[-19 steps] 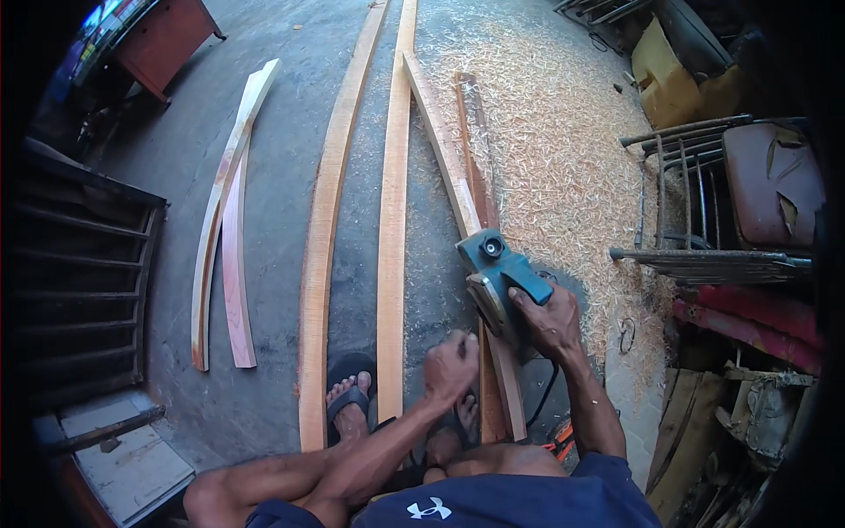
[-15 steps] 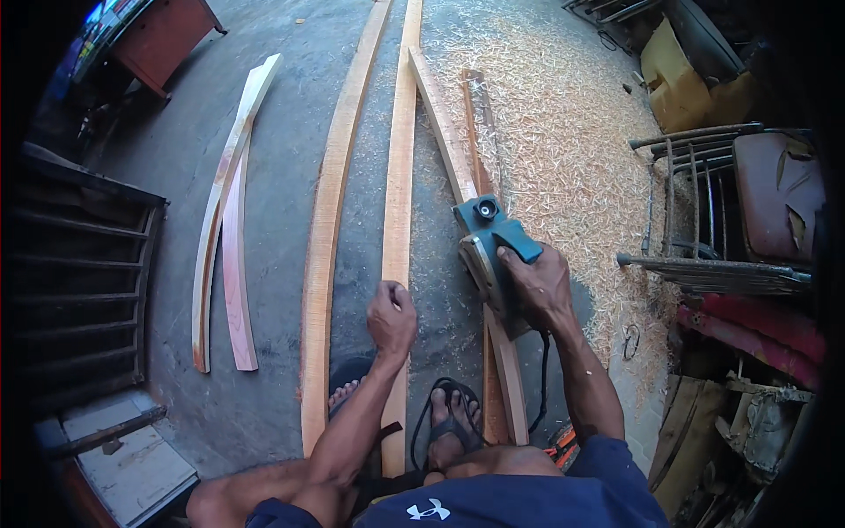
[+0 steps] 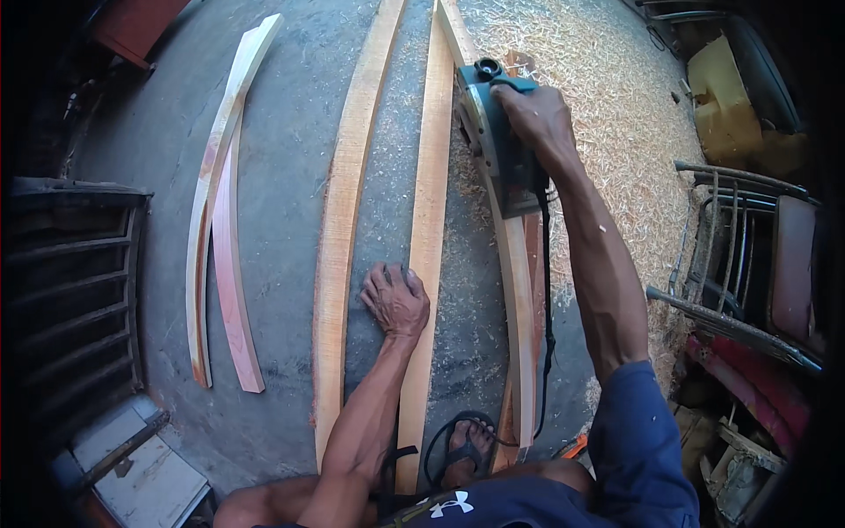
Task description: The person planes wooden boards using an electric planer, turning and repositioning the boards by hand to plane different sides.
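Note:
My right hand [image 3: 537, 123] is wrapped round the rear handle of a teal electric planer [image 3: 509, 163]. The planer sits on a narrow wooden strip [image 3: 513, 264] that runs away from me on the right, and its black cord [image 3: 547, 290] trails back toward my legs. My left hand [image 3: 396, 299] holds nothing; its loosely bent fingers are a little apart. It is over the left edge of the middle board [image 3: 431, 194], and whether it touches the wood I cannot tell.
Another long board [image 3: 343, 211] lies left of centre, with two crossed strips [image 3: 231, 167] farther left. Wood shavings [image 3: 616, 114] cover the floor on the right. Metal-framed chairs [image 3: 731, 238] stand at the right edge, a dark slatted frame [image 3: 75, 290] at the left. My sandalled foot [image 3: 466, 449] is beside the strip.
The planer has slid forward along the strip, away from me, with my right arm stretching out. My left hand has loosened from a fist. The whole view has shifted slightly.

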{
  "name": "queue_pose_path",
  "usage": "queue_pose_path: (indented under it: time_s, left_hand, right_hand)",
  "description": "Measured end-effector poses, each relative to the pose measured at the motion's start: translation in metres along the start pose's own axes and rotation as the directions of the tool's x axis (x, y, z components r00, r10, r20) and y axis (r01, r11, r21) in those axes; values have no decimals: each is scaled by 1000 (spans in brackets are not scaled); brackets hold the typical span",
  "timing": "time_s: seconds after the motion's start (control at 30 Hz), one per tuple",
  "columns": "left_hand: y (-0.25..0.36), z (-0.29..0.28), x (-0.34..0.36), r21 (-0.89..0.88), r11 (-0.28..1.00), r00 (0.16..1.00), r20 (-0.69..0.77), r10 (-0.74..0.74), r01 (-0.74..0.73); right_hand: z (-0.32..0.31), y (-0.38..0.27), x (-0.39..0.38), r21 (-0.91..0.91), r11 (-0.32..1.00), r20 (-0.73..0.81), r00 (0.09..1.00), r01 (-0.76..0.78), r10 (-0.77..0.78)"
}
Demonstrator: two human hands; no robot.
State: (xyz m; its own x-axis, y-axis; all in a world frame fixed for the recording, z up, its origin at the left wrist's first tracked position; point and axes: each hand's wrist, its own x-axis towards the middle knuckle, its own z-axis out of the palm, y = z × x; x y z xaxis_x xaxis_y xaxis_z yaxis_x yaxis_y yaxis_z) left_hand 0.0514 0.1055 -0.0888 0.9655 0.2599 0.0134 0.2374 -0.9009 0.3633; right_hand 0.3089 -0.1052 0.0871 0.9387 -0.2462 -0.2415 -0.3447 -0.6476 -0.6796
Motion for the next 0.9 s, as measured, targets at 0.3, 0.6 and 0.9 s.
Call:
queue_pose_path:
  time_s: [0.3,0.6,0.9]
  left_hand:
    - [1,0,12,-3,1000,998,-65,-4,3]
    - [37,-8,32,-342,937,988,-102,-114,73]
    - [195,41,109,-347,879,914,353,-201,327]
  right_hand:
    - [-12,33,-76,28,999,67,997,-39,37]
    - [-86,140,-363,2,990,7,990,-138,138]
    - [-184,219,-589,298,826,-348,751,-479,561]
